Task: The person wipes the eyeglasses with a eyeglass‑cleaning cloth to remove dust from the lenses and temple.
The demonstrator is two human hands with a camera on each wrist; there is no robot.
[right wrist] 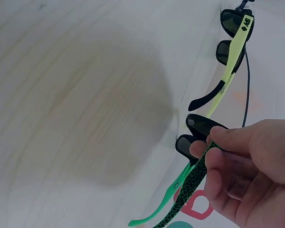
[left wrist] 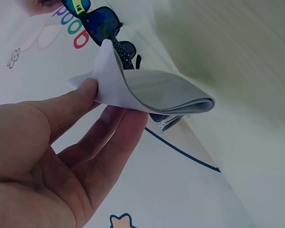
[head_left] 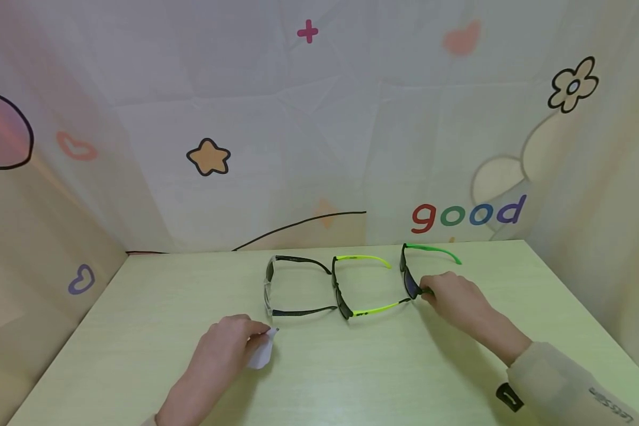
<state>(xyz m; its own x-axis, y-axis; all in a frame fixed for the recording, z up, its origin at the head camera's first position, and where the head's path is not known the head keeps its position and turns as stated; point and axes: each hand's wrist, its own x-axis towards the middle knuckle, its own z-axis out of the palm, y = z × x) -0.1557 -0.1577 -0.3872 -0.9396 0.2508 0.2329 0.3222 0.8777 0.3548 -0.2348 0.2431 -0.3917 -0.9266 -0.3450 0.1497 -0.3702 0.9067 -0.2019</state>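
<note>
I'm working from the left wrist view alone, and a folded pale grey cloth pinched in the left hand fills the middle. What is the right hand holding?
Observer: The right hand grips black-framed sunglasses with green arms, near a hinge.

Operator: How many pairs are there altogether?

Observer: Three, in a row on the pale table: that one, black-framed sunglasses with yellow arms and clear-framed sunglasses with black arms.

Operator: Any pattern on the green pair?

Observer: Yes, the right wrist view shows a dark, net-like pattern along one arm.
</note>
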